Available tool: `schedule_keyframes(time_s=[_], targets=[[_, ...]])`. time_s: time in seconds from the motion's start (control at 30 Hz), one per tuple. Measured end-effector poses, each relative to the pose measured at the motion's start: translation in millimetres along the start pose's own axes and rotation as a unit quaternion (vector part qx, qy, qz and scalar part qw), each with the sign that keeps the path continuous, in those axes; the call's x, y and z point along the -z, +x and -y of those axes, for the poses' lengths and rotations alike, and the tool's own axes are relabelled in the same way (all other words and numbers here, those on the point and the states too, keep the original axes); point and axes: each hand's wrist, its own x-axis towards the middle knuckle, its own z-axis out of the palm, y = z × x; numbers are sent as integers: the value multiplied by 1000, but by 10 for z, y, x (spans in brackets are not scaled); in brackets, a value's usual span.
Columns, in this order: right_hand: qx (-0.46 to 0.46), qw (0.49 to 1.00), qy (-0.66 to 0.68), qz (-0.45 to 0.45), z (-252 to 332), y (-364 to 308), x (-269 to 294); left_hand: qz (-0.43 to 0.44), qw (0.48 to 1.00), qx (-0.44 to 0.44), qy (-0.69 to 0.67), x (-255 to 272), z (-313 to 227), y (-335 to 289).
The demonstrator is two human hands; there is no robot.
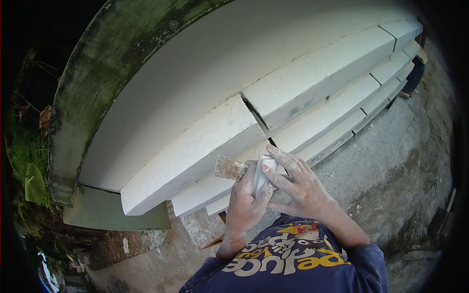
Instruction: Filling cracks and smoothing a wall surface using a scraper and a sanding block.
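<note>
My left hand (247, 204) is closed in front of my chest, dusted with white powder. Out of it to the left sticks the flat, worn blade of a scraper (230, 168), its grip hidden by my fingers. A white folded-looking piece (264, 171) stands between my two hands, held by my left fingers and thumb. From the other side my right hand (302, 188), powdery too, pinches this piece with thumb and fingers. What the white piece is made of I cannot tell. Just beyond my hands lie long white slabs (322, 80), stacked in stepped rows.
Behind the slabs rises a smooth white wall (195, 53) with a mossy green concrete edge (102, 73). Dark gaps part the slabs end to end. Rough grey concrete ground (391, 161) spreads at the right. Plants (31, 166) grow at the far left.
</note>
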Motion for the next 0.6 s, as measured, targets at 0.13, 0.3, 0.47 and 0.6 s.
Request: schedule_keyframes(time_s=[0.13,0.3,0.47,0.6], targets=[[-70,991,68,-95,32,-116,-214,-4,993,28,-114,45,96,-44],[-187,964,187,-25,107,-120,-68,63,987,-26,-148,82,238,-46],[-193,951,238,29,-9,-23,278,63,956,15,-287,-38,361,-3],[-79,983,166,31,-384,82,542,21,964,-71,-255,-302,207,228]])
